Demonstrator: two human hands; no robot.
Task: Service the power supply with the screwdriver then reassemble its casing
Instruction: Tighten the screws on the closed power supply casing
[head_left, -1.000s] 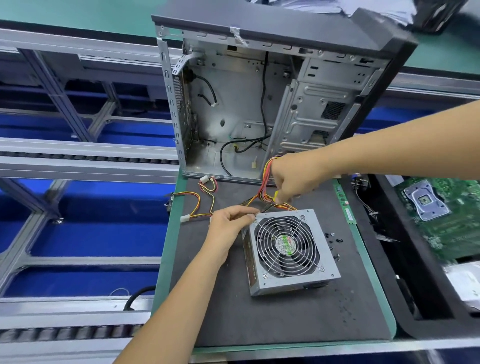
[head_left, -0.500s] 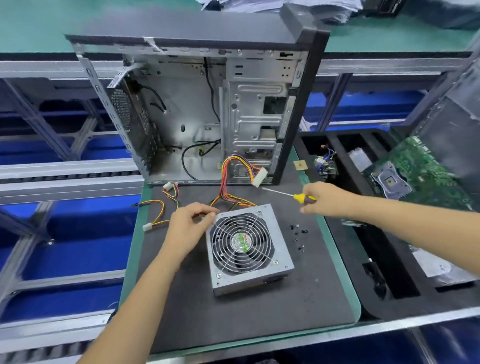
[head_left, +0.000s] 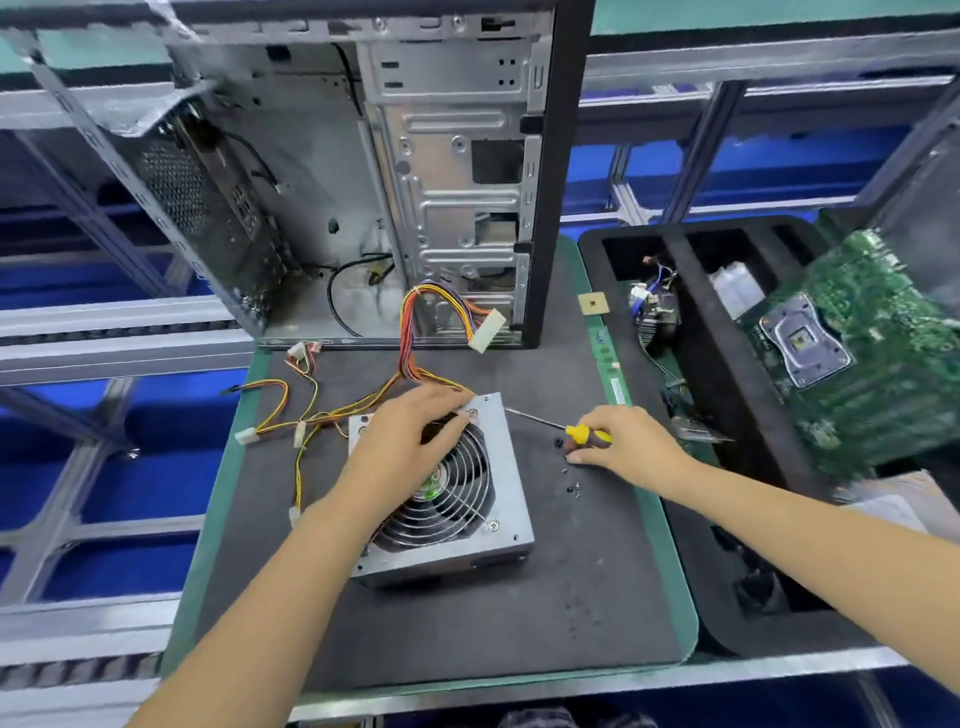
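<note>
Hands come first: the left hand (head_left: 410, 447) rests on top of the power supply (head_left: 447, 493), its fingers loosely bent over the far part of the fan grille (head_left: 452, 488), with the fingertips near a screw at the far right corner; it grips nothing. The right hand (head_left: 628, 447) holds the screwdriver (head_left: 576, 430) by its yellow and black handle, and the thin metal shaft points left toward the far right corner of the power supply. At the same time the fingertips of this hand touch the mat beside some small black screws (head_left: 569, 480).

The power supply lies fan side up in the middle of the dark mat (head_left: 467, 634). A green round label sits at the fan centre, but its writing is too blurred to read. Coloured cables (head_left: 415, 332) go from the unit's far side toward the open computer case (head_left: 374, 197), which stands at the far edge of the mat. More cables with white plugs (head_left: 291, 410) spread to the left.

To the right is a black foam tray (head_left: 727, 395) with a green motherboard (head_left: 862, 353); no printing on it can be read.
</note>
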